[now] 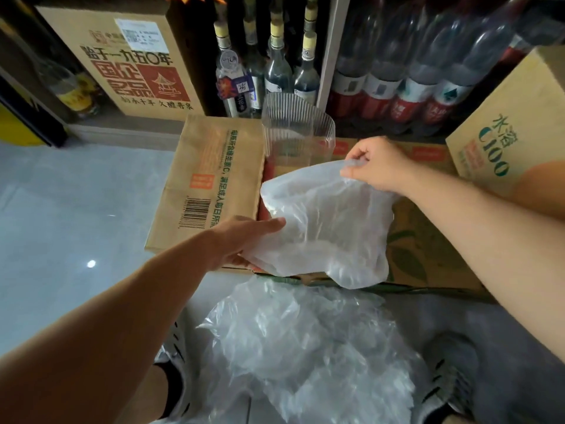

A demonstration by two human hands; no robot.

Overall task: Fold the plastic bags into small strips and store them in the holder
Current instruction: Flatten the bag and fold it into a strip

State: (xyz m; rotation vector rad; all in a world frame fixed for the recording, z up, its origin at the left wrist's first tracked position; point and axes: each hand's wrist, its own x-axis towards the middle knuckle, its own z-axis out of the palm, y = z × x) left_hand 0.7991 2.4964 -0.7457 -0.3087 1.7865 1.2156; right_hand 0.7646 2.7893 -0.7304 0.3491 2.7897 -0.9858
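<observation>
Two hands are working one thin, see-through plastic bag (pixel 324 228) right in the middle of the scene, held loosely spread over a cardboard box (pixel 211 179) that's lying on the floor (pixel 61 209). The left hand (pixel 244 240) is pinching the bag's near-left edge, thumb lying on top and the other fingers tucked underneath, so it's properly gripping it. The right hand (pixel 376 166) is pinching the far-right corner with curled fingers, lifting that end higher, so the bag is hanging slanted and crumpled between the two. The holder (pixel 296 130), a clear ribbed container, is standing upright just beyond the bag at the far edge of the box, not touching either hand; I can't tell if anything is sitting inside it. A pile of bags (pixel 305 347), all clear and scrunched together, is lying on the near side between the person's two shoes (pixel 177 356). Further back, glass bottles (pixel 275 65) are standing in a row, bigger red-labelled soft-drink bottles (pixel 412 71) are lining up to their right, and another carton (pixel 504 133) is sitting at the far right.
</observation>
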